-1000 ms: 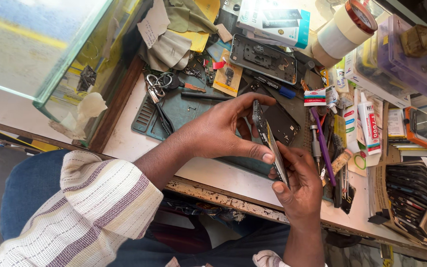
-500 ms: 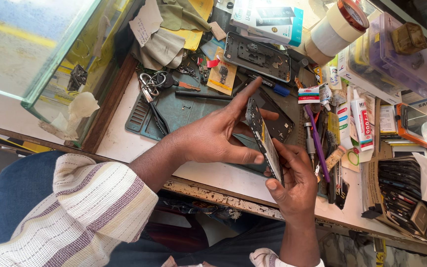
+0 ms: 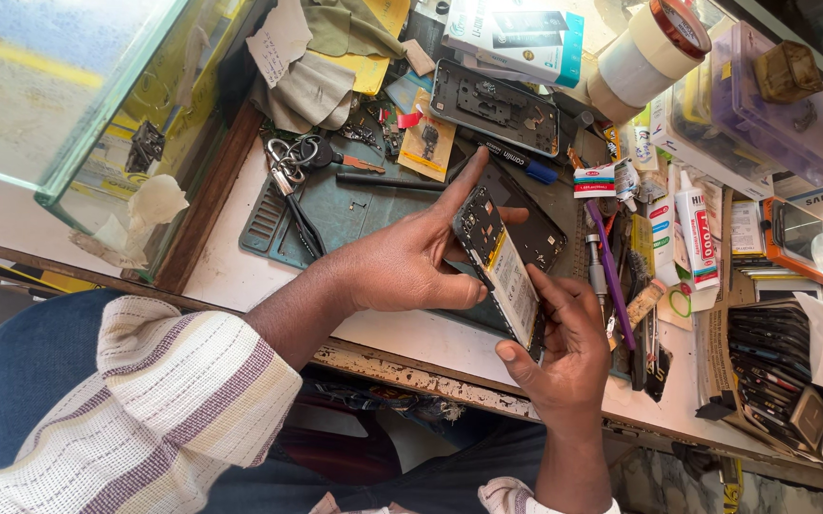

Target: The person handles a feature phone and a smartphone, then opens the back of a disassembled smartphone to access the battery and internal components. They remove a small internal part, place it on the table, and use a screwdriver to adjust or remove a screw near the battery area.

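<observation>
Opened phone (image 3: 499, 269), back cover off, held on edge above the green work mat (image 3: 354, 214), frame centre. Left hand (image 3: 406, 262) at its 9 o'clock, fingers curled round the top. Right hand (image 3: 564, 347) at 5 o'clock, fingers pinching the lower end. Scissors (image 3: 289, 164) at 10 o'clock; tape roll (image 3: 644, 52) at 1 o'clock.

Scissors (image 3: 287, 157) on green mat (image 3: 335, 214), tape roll (image 3: 654, 43), glue tube (image 3: 697, 238), perhaps spare screens in a tray (image 3: 763, 366)

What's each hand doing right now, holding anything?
Left hand: closed on the upper end of the opened phone.
Right hand: closed on the phone's lower end.
</observation>
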Demonstrator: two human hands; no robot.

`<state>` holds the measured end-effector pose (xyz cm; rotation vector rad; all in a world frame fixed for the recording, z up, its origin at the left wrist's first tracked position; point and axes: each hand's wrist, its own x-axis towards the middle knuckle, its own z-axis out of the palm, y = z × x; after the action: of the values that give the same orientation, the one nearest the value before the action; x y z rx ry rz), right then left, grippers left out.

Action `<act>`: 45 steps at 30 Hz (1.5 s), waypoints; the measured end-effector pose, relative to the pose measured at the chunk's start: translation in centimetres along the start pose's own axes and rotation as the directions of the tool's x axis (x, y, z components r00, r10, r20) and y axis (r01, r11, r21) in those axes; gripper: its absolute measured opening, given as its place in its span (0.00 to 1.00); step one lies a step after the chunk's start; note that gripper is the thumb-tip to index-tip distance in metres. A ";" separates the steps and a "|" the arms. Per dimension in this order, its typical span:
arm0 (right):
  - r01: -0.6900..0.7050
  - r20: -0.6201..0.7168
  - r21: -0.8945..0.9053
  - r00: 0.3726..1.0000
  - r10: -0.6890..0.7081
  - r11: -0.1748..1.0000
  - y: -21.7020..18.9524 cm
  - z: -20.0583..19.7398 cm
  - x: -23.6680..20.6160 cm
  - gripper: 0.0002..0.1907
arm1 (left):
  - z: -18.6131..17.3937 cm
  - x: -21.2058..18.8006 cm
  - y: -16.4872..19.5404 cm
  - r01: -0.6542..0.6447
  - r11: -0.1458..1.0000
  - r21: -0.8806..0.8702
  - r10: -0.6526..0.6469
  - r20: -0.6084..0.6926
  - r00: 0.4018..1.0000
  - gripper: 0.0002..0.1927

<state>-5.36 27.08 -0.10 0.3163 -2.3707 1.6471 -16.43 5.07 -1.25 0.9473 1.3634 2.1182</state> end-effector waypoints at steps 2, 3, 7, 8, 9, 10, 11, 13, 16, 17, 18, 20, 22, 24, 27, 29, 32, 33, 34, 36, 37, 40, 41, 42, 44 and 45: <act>0.017 -0.003 -0.048 1.000 -0.017 0.999 0.0 0.1 0.0 0.45 | 0.0 0.0 0.0 -0.012 1.000 0.017 0.012 -0.004 1.000 0.66; 0.024 -0.004 -0.072 1.000 -0.025 0.997 0.0 0.1 0.0 0.45 | 0.0 -0.1 0.0 -0.005 1.000 0.023 0.005 -0.005 1.000 0.65; 0.019 -0.009 -0.082 1.000 -0.020 0.996 0.1 0.1 -0.1 0.44 | 0.0 0.0 0.2 0.038 0.999 0.032 -0.038 -0.009 0.999 0.65; 0.019 -0.012 -0.092 1.000 -0.020 0.996 0.1 0.2 -0.1 0.45 | 0.0 0.0 0.3 0.054 0.998 0.030 -0.054 -0.011 0.998 0.65; 0.019 -0.014 -0.101 1.000 -0.020 0.995 0.1 0.2 -0.1 0.45 | 0.0 0.0 0.3 0.054 0.998 0.037 -0.053 -0.011 0.999 0.65; 0.019 -0.013 -0.102 1.000 -0.020 0.995 0.1 0.2 -0.1 0.45 | 0.0 0.0 0.4 0.053 0.998 0.045 -0.053 -0.012 0.999 0.65; 0.018 -0.012 -0.104 1.000 -0.020 0.994 0.1 0.1 -0.1 0.45 | 0.0 0.0 0.4 0.053 0.997 0.053 -0.052 -0.012 0.999 0.65; 0.023 -0.006 -0.104 1.000 -0.024 0.994 0.1 0.1 -0.1 0.45 | 0.0 0.0 0.5 0.047 0.996 0.078 -0.045 -0.022 0.999 0.65; 0.030 0.003 -0.108 1.000 -0.030 0.994 0.1 0.1 -0.1 0.45 | 0.2 0.0 0.5 0.047 0.996 0.070 -0.044 -0.035 0.998 0.65; 0.029 0.003 -0.113 1.000 -0.029 0.993 0.1 0.1 -0.1 0.45 | 0.2 0.1 0.5 0.048 0.997 0.060 -0.046 -0.039 0.998 0.65; 0.027 0.003 -0.119 1.000 -0.027 0.993 0.1 0.1 -0.1 0.45 | 0.2 0.1 0.6 0.060 0.996 0.072 -0.057 -0.047 0.997 0.65; 0.027 0.007 -0.124 1.000 -0.027 0.992 0.1 0.1 0.0 0.44 | 0.2 0.1 0.6 0.084 0.992 0.095 -0.078 -0.065 0.995 0.64; 0.026 0.009 -0.125 1.000 -0.025 0.992 0.1 0.1 0.0 0.44 | 0.3 0.2 0.7 0.100 0.990 0.096 -0.093 -0.069 0.993 0.64; 0.019 0.008 -0.125 1.000 -0.018 0.992 0.1 0.2 0.0 0.44 | 0.3 0.2 0.7 0.105 0.990 0.098 -0.098 -0.075 0.992 0.63; 0.023 0.015 -0.125 1.000 -0.021 0.992 0.1 0.2 0.0 0.44 | 0.3 0.2 0.7 0.098 0.990 0.106 -0.089 -0.085 0.992 0.63; 0.018 0.014 -0.120 1.000 -0.016 0.993 0.1 0.2 0.0 0.44 | 0.3 0.2 0.6 0.097 0.989 0.109 -0.086 -0.097 0.992 0.63; 0.017 0.013 -0.124 1.000 -0.016 0.992 0.0 0.2 0.0 0.44 | 0.4 0.2 0.6 0.107 0.993 0.057 -0.102 -0.085 0.991 0.63; 0.018 0.013 -0.127 1.000 -0.017 0.992 0.0 0.2 0.0 0.44 | 0.4 0.1 0.7 0.089 0.993 0.073 -0.083 -0.081 0.993 0.63; 0.019 0.015 -0.121 1.000 -0.017 0.992 0.0 0.2 0.0 0.44 | 0.4 0.1 0.7 0.071 0.993 0.090 -0.064 -0.076 0.995 0.63; 0.020 0.018 -0.111 1.000 -0.018 0.994 0.0 0.2 0.0 0.44 | 0.3 0.0 0.7 0.057 0.991 0.123 -0.048 -0.074 0.996 0.62; 0.023 0.017 -0.114 1.000 -0.021 0.993 0.0 0.2 0.0 0.44 | 0.3 -0.1 0.7 0.061 0.988 0.140 -0.051 -0.077 0.996 0.62; 0.028 0.015 -0.120 1.000 -0.027 0.992 0.0 0.1 0.0 0.45 | 0.3 -0.1 0.8 0.049 0.995 0.083 -0.044 -0.058 0.997 0.62; 0.028 0.014 -0.119 1.000 -0.027 0.993 0.0 0.1 0.0 0.45 | 0.3 -0.1 0.8 0.040 0.998 0.046 -0.038 -0.046 0.998 0.62; 0.029 0.014 -0.118 1.000 -0.027 0.993 0.0 0.1 0.0 0.45 | 0.3 0.0 0.8 0.054 0.997 0.055 -0.051 -0.052 0.997 0.61; 0.025 0.016 -0.124 1.000 -0.023 0.992 0.1 0.1 0.0 0.45 | 0.3 0.0 0.9 0.083 0.994 0.074 -0.078 -0.064 0.995 0.61; 0.022 0.017 -0.126 1.000 -0.020 0.992 0.1 0.1 0.0 0.45 | 0.3 0.0 0.9 0.082 0.991 0.103 -0.075 -0.068 0.995 0.62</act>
<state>-5.43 27.03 -0.21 0.3312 -2.4609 1.4819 -16.26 4.85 -0.33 0.8582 1.5327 2.0508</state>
